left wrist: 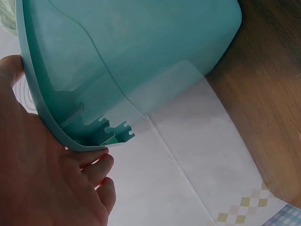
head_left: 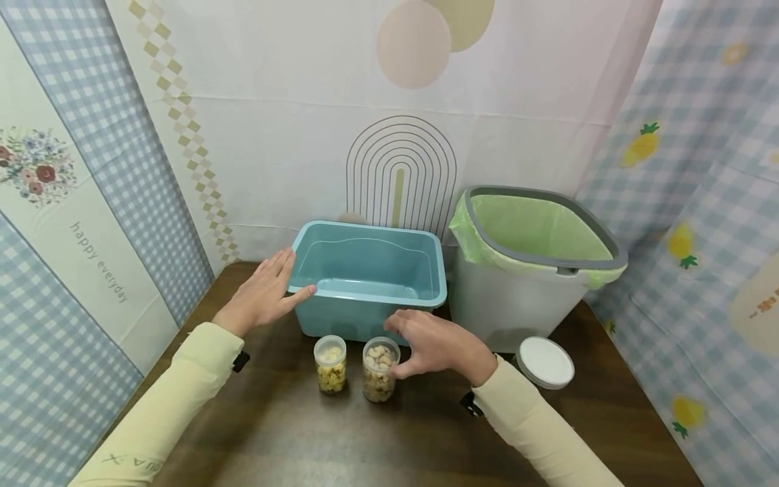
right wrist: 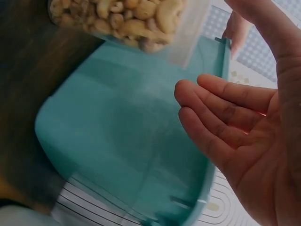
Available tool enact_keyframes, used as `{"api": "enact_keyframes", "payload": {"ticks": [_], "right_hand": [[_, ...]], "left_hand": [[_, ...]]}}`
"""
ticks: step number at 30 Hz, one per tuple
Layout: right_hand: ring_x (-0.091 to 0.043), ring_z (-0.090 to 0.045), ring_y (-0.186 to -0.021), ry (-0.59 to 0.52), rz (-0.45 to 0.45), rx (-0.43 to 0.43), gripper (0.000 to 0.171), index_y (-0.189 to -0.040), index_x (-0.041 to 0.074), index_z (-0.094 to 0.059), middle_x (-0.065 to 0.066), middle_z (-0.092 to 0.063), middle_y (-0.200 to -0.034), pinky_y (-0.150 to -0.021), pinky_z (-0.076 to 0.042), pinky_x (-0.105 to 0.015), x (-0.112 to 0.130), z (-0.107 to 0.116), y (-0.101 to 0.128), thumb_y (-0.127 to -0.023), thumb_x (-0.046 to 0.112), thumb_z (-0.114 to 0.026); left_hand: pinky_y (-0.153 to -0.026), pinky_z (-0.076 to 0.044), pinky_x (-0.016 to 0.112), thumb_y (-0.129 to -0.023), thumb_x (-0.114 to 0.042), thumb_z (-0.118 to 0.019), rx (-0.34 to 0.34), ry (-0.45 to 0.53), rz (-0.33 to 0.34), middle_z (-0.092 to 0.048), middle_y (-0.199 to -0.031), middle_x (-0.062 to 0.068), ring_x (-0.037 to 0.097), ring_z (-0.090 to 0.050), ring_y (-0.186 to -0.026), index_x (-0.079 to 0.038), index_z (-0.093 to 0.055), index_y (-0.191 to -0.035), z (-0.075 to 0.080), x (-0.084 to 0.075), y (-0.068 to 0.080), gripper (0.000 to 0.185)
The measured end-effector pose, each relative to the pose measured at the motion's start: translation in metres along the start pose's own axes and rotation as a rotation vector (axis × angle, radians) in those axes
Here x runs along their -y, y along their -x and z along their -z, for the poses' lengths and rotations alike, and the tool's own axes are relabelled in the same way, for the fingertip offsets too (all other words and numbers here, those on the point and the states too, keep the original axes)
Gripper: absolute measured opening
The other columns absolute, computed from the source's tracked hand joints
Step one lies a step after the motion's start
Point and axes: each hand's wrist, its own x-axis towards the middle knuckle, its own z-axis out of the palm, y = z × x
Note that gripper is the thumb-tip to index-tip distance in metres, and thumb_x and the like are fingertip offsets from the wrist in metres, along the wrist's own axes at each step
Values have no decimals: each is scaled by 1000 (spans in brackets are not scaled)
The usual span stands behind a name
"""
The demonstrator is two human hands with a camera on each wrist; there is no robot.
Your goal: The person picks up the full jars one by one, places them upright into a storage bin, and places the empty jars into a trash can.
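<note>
An empty teal plastic bin [head_left: 365, 277] stands on the dark wooden table [head_left: 292, 433]. My left hand [head_left: 268, 291] lies flat against the bin's left end, fingers straight and thumb on the front rim; the left wrist view shows the palm [left wrist: 42, 179] against the bin's rim [left wrist: 70, 136]. Two small clear lidless jars stand before the bin: the left jar [head_left: 331, 364] and the right jar of cashews [head_left: 380, 368]. My right hand [head_left: 429, 345] hovers just right of the cashew jar, fingers relaxed and holding nothing. In the right wrist view the right hand [right wrist: 244, 132] is spread beside the cashew jar [right wrist: 122, 19] and the bin [right wrist: 122, 136].
A grey waste bin with a green liner [head_left: 529, 264] stands right of the teal bin. A round white lid [head_left: 544, 362] lies on the table in front of it. Patterned cloth walls close in the back and both sides.
</note>
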Motion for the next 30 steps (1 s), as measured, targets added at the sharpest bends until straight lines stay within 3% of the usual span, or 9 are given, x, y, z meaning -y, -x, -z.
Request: {"api": "enact_keyframes", "payload": {"ticks": [10,22,30], "right_hand": [[-9,-62,-91,-82,42,-105,57,-120,11,-68,1,-69,-108,-80,-56,-25,-12,-30,-10,-82,49,-88],[-6,-61,-83,-165,82,-197,48,-109,12,-70,4,-69,-97,-73,-53,-17,-18,-46,-15,-78,42,-91],[-6,-61,-81,-152,89,-208,47,-105,14,-71,6,-69,-94,-70,-52,-17,-19,-42,-16,-74,40,-92]], "left_hand": [[-134,-9,61,-108,-65,-41,-9,7,2,-8,-176,28,45,-9,-165,9,-7,-166,1,0,0,100],[-134,-8,61,-107,-66,-41,10,10,9,-7,-177,27,45,-8,-165,7,-7,-167,-2,3,0,100],[-134,-9,62,-107,-67,-40,6,11,5,-8,-177,26,45,-9,-165,7,-8,-167,-1,3,-2,100]]}}
